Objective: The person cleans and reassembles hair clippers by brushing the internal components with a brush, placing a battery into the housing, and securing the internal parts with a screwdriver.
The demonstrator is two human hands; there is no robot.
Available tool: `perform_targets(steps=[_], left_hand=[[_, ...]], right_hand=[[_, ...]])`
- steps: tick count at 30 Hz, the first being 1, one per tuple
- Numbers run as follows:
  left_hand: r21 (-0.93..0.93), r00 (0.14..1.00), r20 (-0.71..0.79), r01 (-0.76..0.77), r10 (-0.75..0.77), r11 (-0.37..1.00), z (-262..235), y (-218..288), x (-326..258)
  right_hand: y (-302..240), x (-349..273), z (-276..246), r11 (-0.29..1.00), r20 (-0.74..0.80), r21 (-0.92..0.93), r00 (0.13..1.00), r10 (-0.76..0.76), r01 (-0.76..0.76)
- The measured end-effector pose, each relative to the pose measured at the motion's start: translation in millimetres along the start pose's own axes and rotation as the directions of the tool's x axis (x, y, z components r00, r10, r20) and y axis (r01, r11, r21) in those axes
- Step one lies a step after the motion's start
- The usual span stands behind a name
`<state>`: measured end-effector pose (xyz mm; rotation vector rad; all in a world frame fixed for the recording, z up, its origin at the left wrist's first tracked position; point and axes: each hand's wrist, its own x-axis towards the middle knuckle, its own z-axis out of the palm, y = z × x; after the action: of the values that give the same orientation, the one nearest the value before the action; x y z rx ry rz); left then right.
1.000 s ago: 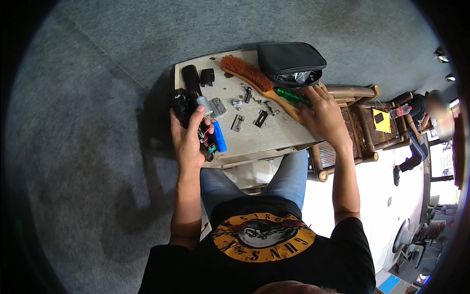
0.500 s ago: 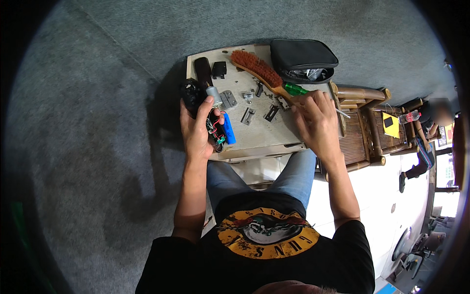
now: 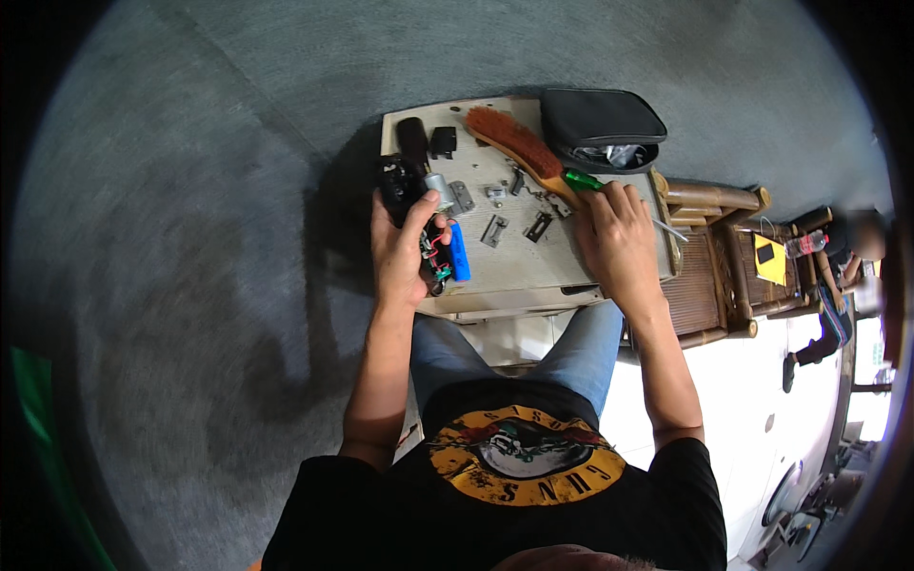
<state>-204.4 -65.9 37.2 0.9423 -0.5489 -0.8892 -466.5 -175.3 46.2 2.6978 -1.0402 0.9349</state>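
Note:
My left hand is closed around an opened black handheld electric device at the table's left side. Its cylindrical silver motor, red wires and a blue battery cell show by my thumb and fingers. On the right, my right hand bends its fingers down over a green-handled screwdriver and the end of a brush's wooden handle. The screwdriver's shaft comes out on the hand's other side. My right fingertips are hidden, so their hold is unclear.
Small metal parts and a grey metal plate lie mid-table. Behind are a black block, a dark rounded piece and an unzipped black pouch. A bamboo bench adjoins the right side; a person sits farther right.
The whole view has shifted slightly, moving the table right and down in the picture. My right hand's fingers have drawn in over the screwdriver. My left hand keeps its hold on the device.

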Motion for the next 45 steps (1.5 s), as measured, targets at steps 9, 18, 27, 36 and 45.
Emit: perform_targets(steps=[9,18,27,36,45], left_hand=[[-0.053,1.000,-0.016,0.024,-0.025,0.998,5.8,5.5,-2.0],[-0.106,0.999,-0.050,-0.007,0.001,0.994,3.4,3.0,-2.5],[-0.215,0.992,-0.121,-0.072,0.047,0.974,0.5,0.0,-2.8],[-0.276,0.991,-0.132,-0.059,0.023,0.959,-5.2,-3.2,2.1],[-0.245,0.990,-0.140,-0.052,0.017,0.968,-0.5,2.8,0.8]], right_hand=[[-3.8,10.7,-17.7,0.998,-0.045,0.038,0.998,0.046,-0.044],[-6.5,49.4,-54.4,0.704,0.183,0.656,0.962,0.203,-0.273],[-48.1,104.1,-71.2,0.789,0.298,0.599,0.953,-0.060,-0.138],[-57.7,129.4,-68.1,0.830,0.215,0.558,0.967,-0.139,-0.005],[-71.3,130.5,-76.9,0.905,0.193,0.426,0.979,-0.068,-0.021]])
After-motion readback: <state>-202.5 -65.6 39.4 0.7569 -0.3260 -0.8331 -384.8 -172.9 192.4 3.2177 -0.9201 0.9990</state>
